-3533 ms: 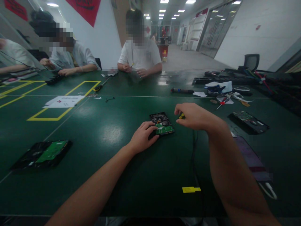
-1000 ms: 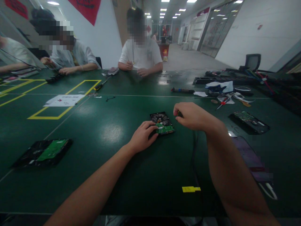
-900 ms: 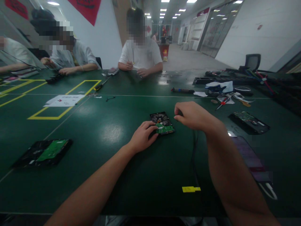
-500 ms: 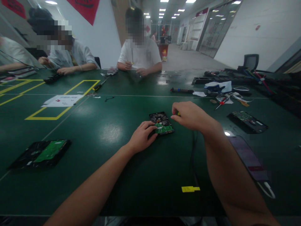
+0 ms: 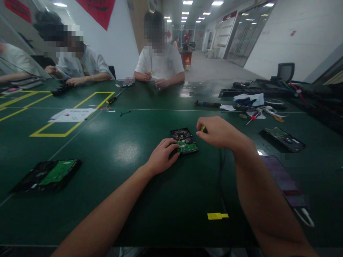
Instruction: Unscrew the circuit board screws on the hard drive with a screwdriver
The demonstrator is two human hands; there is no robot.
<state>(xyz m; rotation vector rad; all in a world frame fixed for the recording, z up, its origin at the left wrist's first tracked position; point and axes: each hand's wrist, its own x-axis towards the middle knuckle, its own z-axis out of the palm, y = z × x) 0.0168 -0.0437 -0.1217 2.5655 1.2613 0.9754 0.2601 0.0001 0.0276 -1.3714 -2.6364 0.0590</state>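
Observation:
A hard drive (image 5: pixel 184 135) lies on the green table in front of me, its green circuit board facing up. My left hand (image 5: pixel 164 154) grips its left side, the fingers resting over the board's edge and the thumb at the near side. Just right of the drive, my right hand (image 5: pixel 214 131) is raised with its fingers curled round a screwdriver (image 5: pixel 204 129). Only part of its yellow-and-black handle shows; I cannot make out whether the tip touches the drive.
Another hard drive (image 5: pixel 46 175) lies at the left, and one more (image 5: pixel 282 139) at the right. A phone (image 5: pixel 284 178) with a white cable sits beside my right forearm. A black cable (image 5: pixel 220 178) with a yellow tag runs between my arms. Farther back are tools, papers (image 5: pixel 71 115) and seated people.
My right hand has turned slightly, and more of the yellow-and-black handle shows. My left hand and the hard drive keep their places.

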